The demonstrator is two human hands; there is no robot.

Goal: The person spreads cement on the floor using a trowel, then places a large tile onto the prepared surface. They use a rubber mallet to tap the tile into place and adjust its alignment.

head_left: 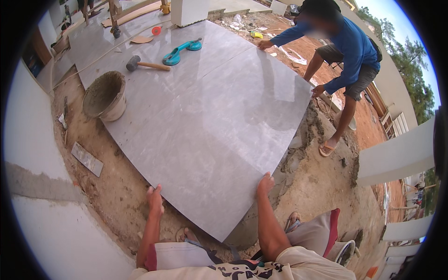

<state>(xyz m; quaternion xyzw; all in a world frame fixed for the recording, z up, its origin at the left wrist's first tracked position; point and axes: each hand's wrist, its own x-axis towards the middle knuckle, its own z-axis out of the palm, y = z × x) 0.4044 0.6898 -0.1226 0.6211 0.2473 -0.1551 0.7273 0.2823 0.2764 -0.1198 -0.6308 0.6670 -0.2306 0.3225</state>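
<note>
A large grey floor tile (pixel 224 135) stretches out before me, with a glossy surface. My left hand (pixel 155 200) is closed on its near left edge, the fingers partly hidden by the edge. On the near right edge my right hand (pixel 265 185) grips the tile, its fingers mostly hidden underneath. The tile's near corner points toward me, between my forearms. Across from me a co-worker (pixel 350 51) in a blue long-sleeved top bends over, one hand (pixel 318 90) at the far right corner and the other hand (pixel 265 45) at the far edge.
On the grey surface farther off lie a rubber mallet (pixel 149 64) and a teal suction lifter (pixel 182 50). A mortar bucket (pixel 108 97) stands at its left edge. A loose tile strip (pixel 87 158) lies on the dirt. White posts (pixel 396 151) rise at right; wet mortar (pixel 303 135) lines the tile's right side.
</note>
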